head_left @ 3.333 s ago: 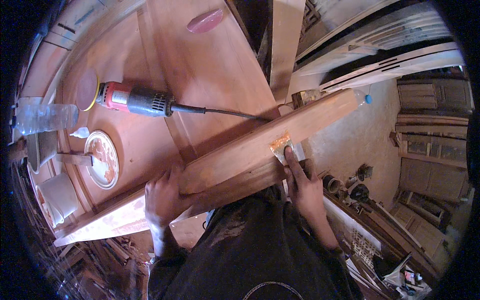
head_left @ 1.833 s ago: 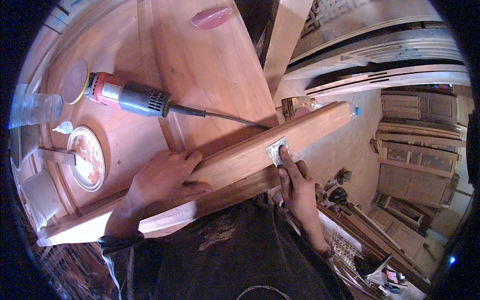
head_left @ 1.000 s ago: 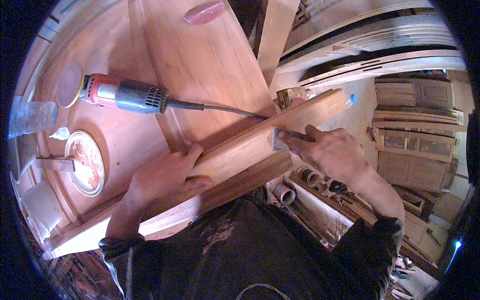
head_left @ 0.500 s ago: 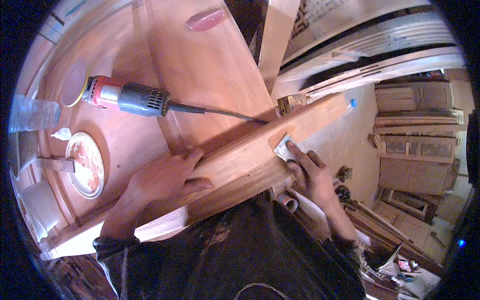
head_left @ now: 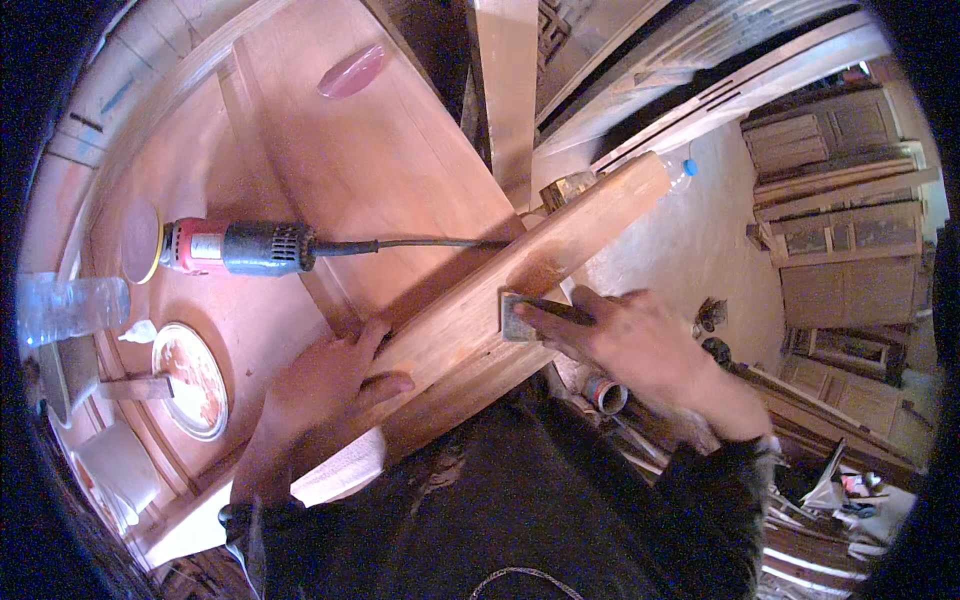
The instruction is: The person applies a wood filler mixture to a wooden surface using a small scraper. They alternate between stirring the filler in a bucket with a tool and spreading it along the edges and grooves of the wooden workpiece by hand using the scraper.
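A long wooden board (head_left: 620, 205) lies diagonally in front of me, over the lower edge of a wide reddish wooden panel (head_left: 400, 150). My left hand (head_left: 325, 385) grips the board's lower left part, fingers over its top and thumb along its face. My right hand (head_left: 625, 350) holds a small flat metal scraper (head_left: 518, 318) against the middle of the board's face, index finger pressing on the blade. An orange-brown patch shows on the wood just right of the blade.
On the panel lie a red-black sander (head_left: 240, 247), a pink disc (head_left: 350, 70), a filler-smeared lid (head_left: 190, 390), a plastic bottle (head_left: 75, 305) and a small dropper bottle. A white bucket (head_left: 115, 470) stands at lower left; stacked wooden doors (head_left: 850, 300) are at right.
My right hand with the scraper has moved left and down along the board and turned sideways. My left hand keeps its grip. The view has rotated, with the board appearing steeper.
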The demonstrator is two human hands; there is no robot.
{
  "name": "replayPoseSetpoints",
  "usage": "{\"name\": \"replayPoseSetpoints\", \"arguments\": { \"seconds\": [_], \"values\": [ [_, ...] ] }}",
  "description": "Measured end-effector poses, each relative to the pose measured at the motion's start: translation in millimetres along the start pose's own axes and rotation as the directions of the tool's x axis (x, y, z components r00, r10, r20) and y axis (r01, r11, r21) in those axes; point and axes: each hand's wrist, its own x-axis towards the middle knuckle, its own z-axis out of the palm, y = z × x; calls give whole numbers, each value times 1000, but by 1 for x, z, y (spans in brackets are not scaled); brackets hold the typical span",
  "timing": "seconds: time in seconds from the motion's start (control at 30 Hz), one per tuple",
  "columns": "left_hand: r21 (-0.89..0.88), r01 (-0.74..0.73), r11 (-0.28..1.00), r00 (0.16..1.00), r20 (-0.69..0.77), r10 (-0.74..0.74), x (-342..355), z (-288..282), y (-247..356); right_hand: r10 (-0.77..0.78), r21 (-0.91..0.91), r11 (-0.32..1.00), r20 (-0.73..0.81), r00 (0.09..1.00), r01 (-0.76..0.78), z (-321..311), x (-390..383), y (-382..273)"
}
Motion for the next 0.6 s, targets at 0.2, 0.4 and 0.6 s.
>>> {"name": "replayPoseSetpoints", "arguments": {
  "seconds": [0.2,0.4,0.6],
  "values": [
    [60,65,996,996,50,-68,1,-4,8,50,-236,972,148,988,-14,-14,6,27],
    [72,152,986,981,110,-160,-5,-4,8,262,-43,965,34,965,-260,-15,-25,83],
    [33,150,988,975,164,-153,2,-21,18,491,572,765,-223,842,-294,37,-51,51]
  ]
}}
